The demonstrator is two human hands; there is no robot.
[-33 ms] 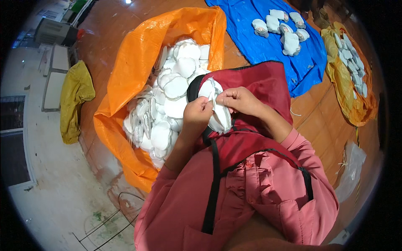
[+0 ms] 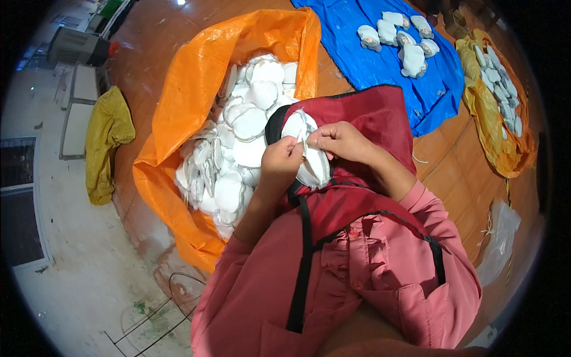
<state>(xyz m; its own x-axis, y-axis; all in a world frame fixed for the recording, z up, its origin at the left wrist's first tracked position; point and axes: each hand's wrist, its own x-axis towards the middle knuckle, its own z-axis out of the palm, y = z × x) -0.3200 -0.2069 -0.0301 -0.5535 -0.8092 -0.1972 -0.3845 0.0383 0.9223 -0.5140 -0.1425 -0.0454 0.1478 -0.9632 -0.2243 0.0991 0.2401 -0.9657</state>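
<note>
While a white mask [image 2: 309,149] is pinched at centre by both the left hand [image 2: 282,162] and right hand [image 2: 342,141], the orange sack [image 2: 196,77] at ten o'clock is seen heaped with masks, few being laid on the blue sheet [image 2: 380,65] at one o'clock.

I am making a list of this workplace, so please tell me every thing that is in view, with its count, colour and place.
white moulded cup-shaped pieces: many, white, heaped in the orange sack
orange plastic sack: one, orange, open, left of the lap
white cup-shaped piece in the hands: at least one, white, over the lap
blue plastic sheet: one, blue, upper centre, with several whitish pieces
yellow-orange sack: one, right, holding greyish pieces
yellow cloth: one, left floor
dark red apron: one, on the lap
left hand: pinching the piece
right hand: pinching the piece
</note>
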